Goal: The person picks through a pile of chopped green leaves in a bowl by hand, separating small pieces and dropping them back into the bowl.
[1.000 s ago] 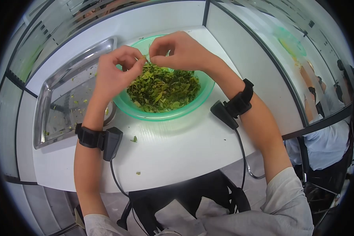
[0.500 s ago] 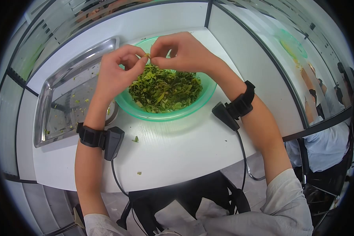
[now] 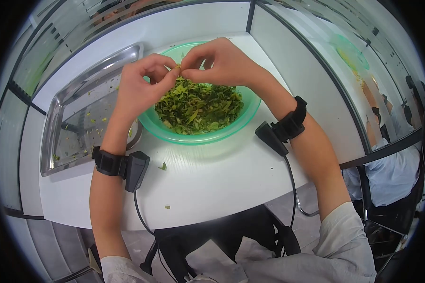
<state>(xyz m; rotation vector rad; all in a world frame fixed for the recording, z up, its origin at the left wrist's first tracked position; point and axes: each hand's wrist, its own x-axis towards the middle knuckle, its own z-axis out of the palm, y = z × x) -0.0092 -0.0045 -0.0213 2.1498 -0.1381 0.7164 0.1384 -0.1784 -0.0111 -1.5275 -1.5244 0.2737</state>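
Observation:
Over the far left part of a green plastic bowl (image 3: 200,140), my two hands meet fingertip to fingertip. Between thumb and finger, my left hand (image 3: 144,84) pinches a small yellowish-green leaf piece (image 3: 178,67). My right hand (image 3: 217,61) pinches at the same piece from the other side, its thumb and forefinger closed. Most of the piece is hidden by the fingertips. Below them the bowl holds a heap of loose green leaves (image 3: 198,107), some darker and some yellowish.
A shallow steel tray (image 3: 56,137) with scattered leaf bits stands left of the bowl. Leaf scraps (image 3: 163,166) lie on the white table (image 3: 212,188). White partitions (image 3: 307,80) enclose the back and right. Cables (image 3: 292,184) hang from both wrist devices. Beyond the right partition sits another person (image 3: 392,174).
Both hands stay almost in place, with only a slight shift of the fingertips at the leaf piece. The bowl and tray have not moved.

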